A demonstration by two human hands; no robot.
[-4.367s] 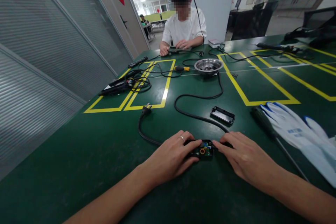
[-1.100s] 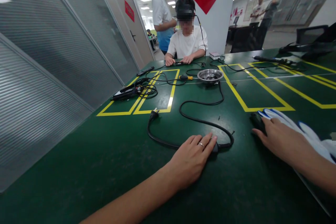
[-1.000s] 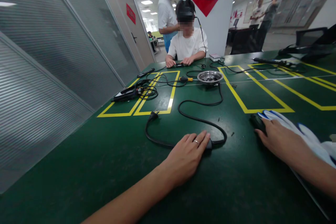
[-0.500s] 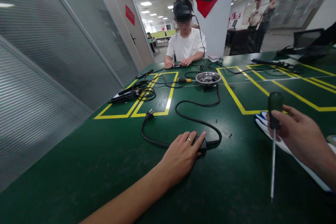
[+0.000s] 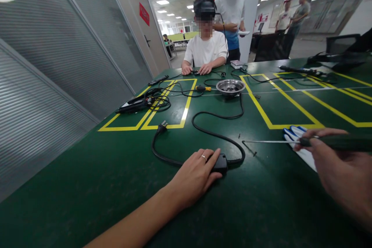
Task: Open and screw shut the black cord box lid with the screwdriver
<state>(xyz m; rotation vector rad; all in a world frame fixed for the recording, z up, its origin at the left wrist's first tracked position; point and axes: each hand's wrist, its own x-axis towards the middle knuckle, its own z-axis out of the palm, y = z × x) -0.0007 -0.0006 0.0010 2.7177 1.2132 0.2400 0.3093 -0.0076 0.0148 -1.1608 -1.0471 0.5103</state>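
My left hand (image 5: 196,176) holds a small black box (image 5: 222,163) down on the table, thumb at its near side and fingers over its top. A black cord (image 5: 213,135) leaves the box on the right and curves back toward the metal bowl. From its left side a cord runs to a plug (image 5: 162,126). My right hand (image 5: 338,170) is closed round a screwdriver (image 5: 273,142) with a dark green handle, its shaft level and pointing left. Small dark screws (image 5: 255,154) lie near its tip. Under the right hand is a white glove (image 5: 303,157) with blue edging.
A metal bowl (image 5: 230,88) with small parts stands mid-table beside a yellow-and-black screwdriver (image 5: 203,88). Coiled cables (image 5: 158,102) lie left. Yellow tape (image 5: 269,122) marks the green table. A person (image 5: 206,50) wearing a headset sits opposite; another person (image 5: 234,11) stands behind.
My right hand has turned the screwdriver from pointing down to pointing left, with its tip near the screws. My left hand has shifted slightly on the box. The standing person has moved right.
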